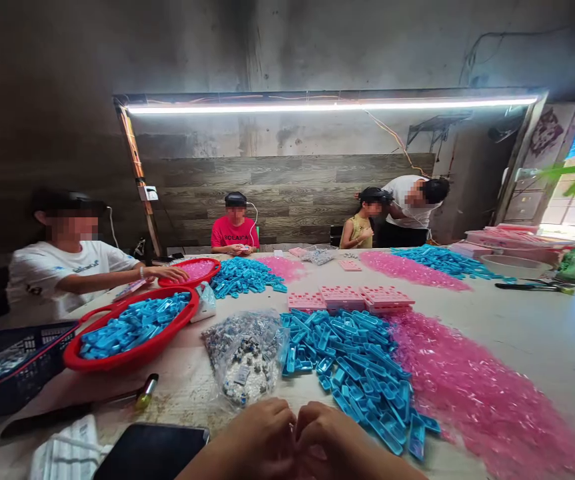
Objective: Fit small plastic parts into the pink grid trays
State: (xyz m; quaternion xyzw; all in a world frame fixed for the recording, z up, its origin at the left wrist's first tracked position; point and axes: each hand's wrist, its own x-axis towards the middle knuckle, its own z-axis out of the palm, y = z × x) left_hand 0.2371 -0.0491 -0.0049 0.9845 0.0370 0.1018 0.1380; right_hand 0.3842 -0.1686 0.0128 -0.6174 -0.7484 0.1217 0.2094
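At the bottom centre, my left hand point(262, 427) and my right hand point(320, 427) meet with fingers curled in. Whatever lies between them is hidden by the fingers. Just beyond my left hand lies a clear plastic bag point(247, 353) of small metallic and blue parts. A pile of blue plastic trays point(357, 367) spreads beyond and to the right of my right hand. Beside it on the right is a large heap of clear pink pieces point(472, 380). Stacks of pink perforated blocks point(345, 298) stand behind the blue pile.
A black phone point(152, 453), a dark-handled tool point(72, 412) and a red basin point(132, 327) of blue trays are at left, near a dark basket point(17, 373). People sit across the table point(527, 333); one reaches into a second red basin point(212, 272). Another person bends over.
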